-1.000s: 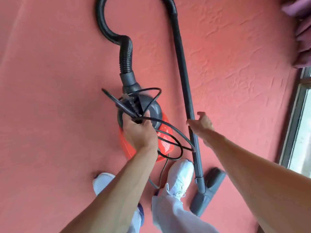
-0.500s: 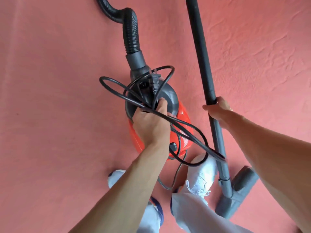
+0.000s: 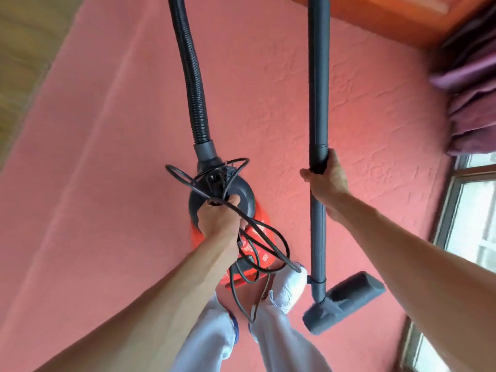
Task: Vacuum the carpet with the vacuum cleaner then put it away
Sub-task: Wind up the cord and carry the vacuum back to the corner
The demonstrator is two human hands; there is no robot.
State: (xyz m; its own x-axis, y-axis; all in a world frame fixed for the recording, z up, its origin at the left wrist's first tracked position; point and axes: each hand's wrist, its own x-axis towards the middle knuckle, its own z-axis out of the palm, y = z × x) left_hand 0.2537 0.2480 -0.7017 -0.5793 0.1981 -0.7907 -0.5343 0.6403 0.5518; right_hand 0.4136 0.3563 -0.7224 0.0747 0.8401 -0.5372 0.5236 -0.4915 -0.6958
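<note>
A red vacuum cleaner (image 3: 261, 253) with a dark grey top hangs above the pink carpet (image 3: 107, 183). My left hand (image 3: 218, 220) is shut on its top handle together with loops of the black power cord (image 3: 271, 247). A ribbed black hose (image 3: 192, 76) rises from the body out of the top of the frame. My right hand (image 3: 326, 181) grips the dark wand tube (image 3: 318, 103), held nearly upright. The floor nozzle (image 3: 345, 302) hangs at the tube's lower end, beside my white shoe (image 3: 291, 287).
A window frame (image 3: 456, 210) runs down the right edge, with purple curtain folds (image 3: 472, 108) above it. Orange wooden furniture (image 3: 402, 14) sits at the top right. A strip of wooden floor (image 3: 24, 49) borders the carpet at the top left.
My right hand has closed around the wand tube and lifted it, so the nozzle is off the carpet. The view has tilted up, bringing in the wooden floor, the furniture and the curtain.
</note>
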